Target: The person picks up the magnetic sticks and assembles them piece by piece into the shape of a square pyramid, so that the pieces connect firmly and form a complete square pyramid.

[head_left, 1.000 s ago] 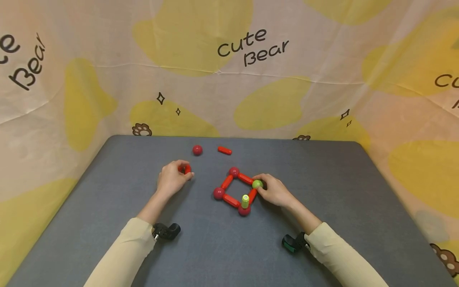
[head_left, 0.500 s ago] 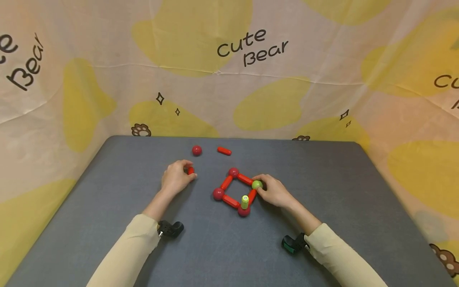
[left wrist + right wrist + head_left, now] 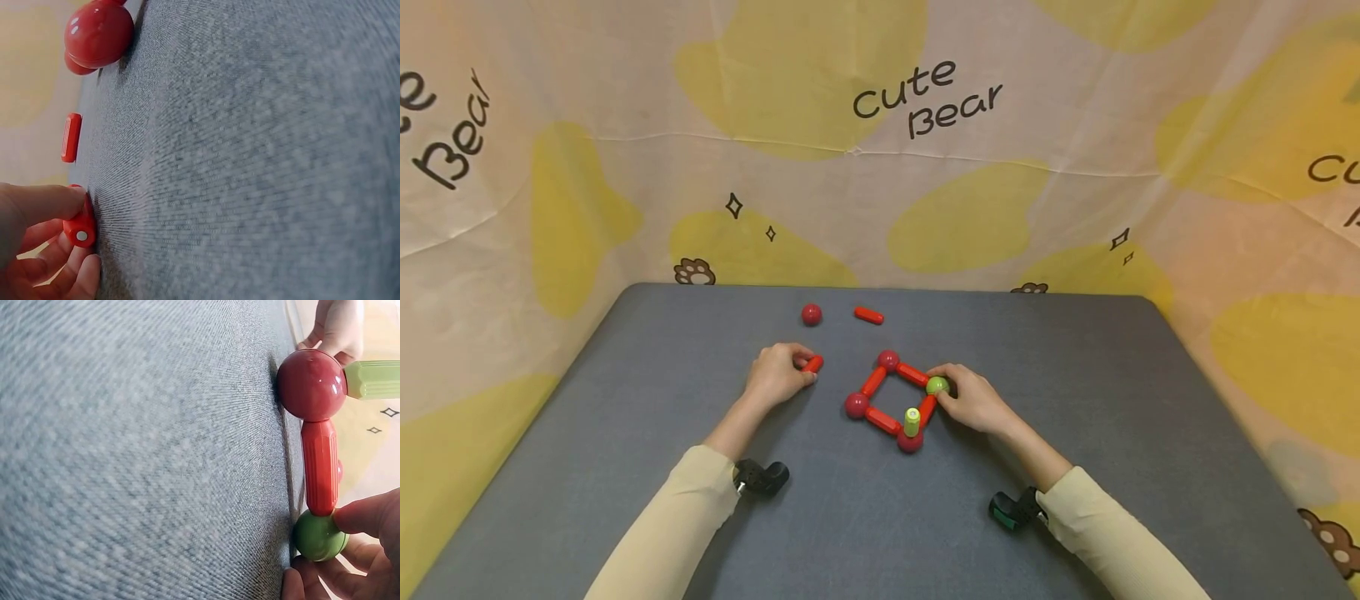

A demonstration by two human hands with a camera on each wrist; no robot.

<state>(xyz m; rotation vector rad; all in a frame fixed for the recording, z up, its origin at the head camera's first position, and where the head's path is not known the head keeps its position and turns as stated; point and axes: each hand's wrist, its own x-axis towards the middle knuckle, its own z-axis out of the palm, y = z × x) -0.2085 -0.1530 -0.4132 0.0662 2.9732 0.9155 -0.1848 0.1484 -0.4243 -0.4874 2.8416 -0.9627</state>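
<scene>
Your left grip [image 3: 777,375] was pinched together on a short, ridged red rod [image 3: 813,364], one end poking out past your fingertips. Only the left wrist view showed the pale round spot on the rod's other end. Your right grip [image 3: 976,402] was clamped, thumb against fingers, on a glossy green ball [image 3: 937,385], one corner of a four-sided frame [image 3: 875,382] of red rods and balls lying between both grips. The head view alone gave you its whole outline; the right wrist view showed up close the red rod running from the green ball to a glossy dark-red ball [image 3: 910,442], nearer you than either grip. On that ball stood a yellow-green rod [image 3: 912,422]: from the head you saw its ringed end, from the right wrist its grooved side. Beyond your left grip, the grey, cloth-textured table [image 3: 850,533] bore a loose glossy red ball [image 3: 811,314], visible only from the head, and, farther right, a loose red rod [image 3: 868,315].
</scene>
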